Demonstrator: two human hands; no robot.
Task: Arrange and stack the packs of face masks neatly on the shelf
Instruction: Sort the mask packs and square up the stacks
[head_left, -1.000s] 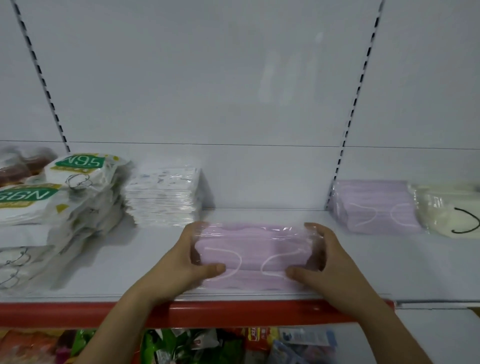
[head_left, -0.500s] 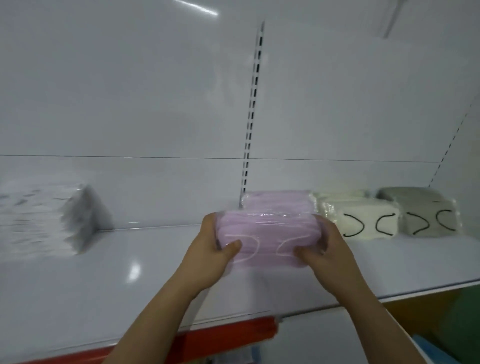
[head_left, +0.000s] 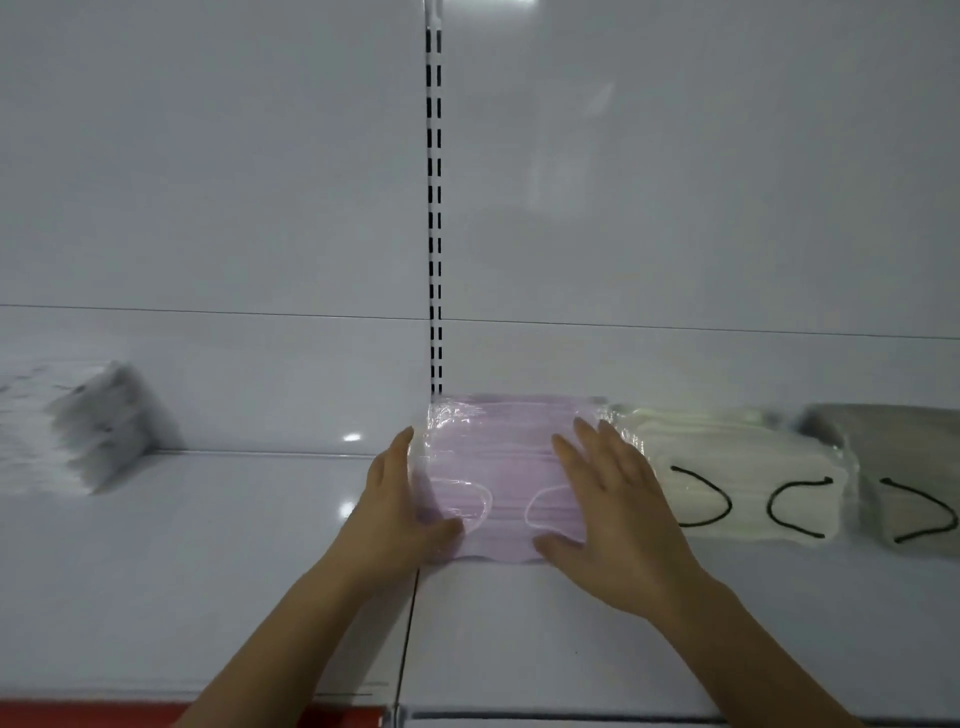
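1. Nearest the camera, the shelf (head_left: 519, 649) runs across the bottom of the view with a red front strip (head_left: 78, 714) at about 7 o'clock. Both forearms come up from 6 o'clock toward the middle of the shelf.

2. The left hand (head_left: 397, 512) sits at the left end of the pink pack of face masks (head_left: 511, 467). Its fingers lie along the pack's left side and its thumb rests on the front lower corner, so it loosely holds that end rather than clamping it.

3. The right hand (head_left: 610, 512) lies flat on the right part of the pack's top, fingers straight and spread, pointing to 12 o'clock. It presses or pats; it grasps nothing.

4. The pink pack appears to sit on top of more pink packs, right at the back of the shelf, just below the slotted upright (head_left: 434, 208). I judge this pack placed and now being squared up; whether its edges line up with those below cannot be told.

5. At 3 o'clock from the pink stack, touching or just beside it, is a cream pack with black ear loops (head_left: 743, 488), then a grey-green pack (head_left: 909, 478) at the frame edge.

6. Well apart at 9 o'clock, a blurred stack of white packs (head_left: 78, 426) stands alone. The shelf between it and the pink stack holds no packs, so more arranging may remain.
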